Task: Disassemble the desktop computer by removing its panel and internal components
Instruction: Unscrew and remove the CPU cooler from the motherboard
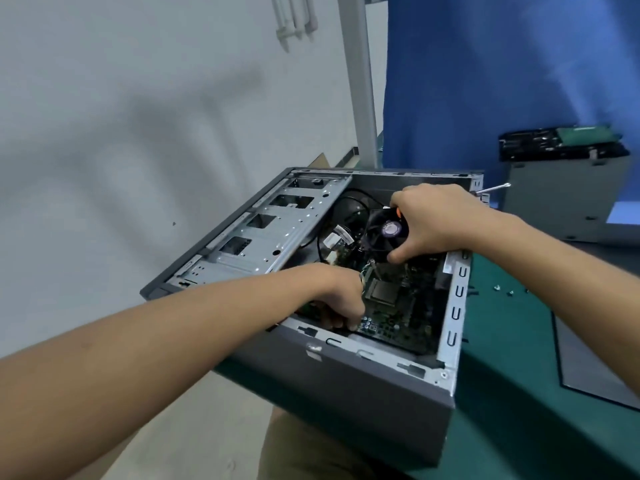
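Observation:
An open grey desktop case (353, 393) lies on its side at the green table's left edge, its side panel off. Inside are a green motherboard (398, 317) with the bare CPU socket (382, 291), a silver drive cage (273, 223) and black cables (341, 202). My right hand (436, 223) grips the black CPU cooler fan (386, 233), lifted and tilted above the board. My left hand (341, 299) reaches into the case's near left corner, fingers curled down at the board's edge; what they hold is hidden.
A grey panel (595, 368) lies flat on the green table (502, 393) at the right. Loose screws (509, 291) sit beside the case. Behind stand another grey case (568, 199) with parts on top, a screwdriver shaft (493, 188), a blue curtain (502, 71) and a white post (362, 81).

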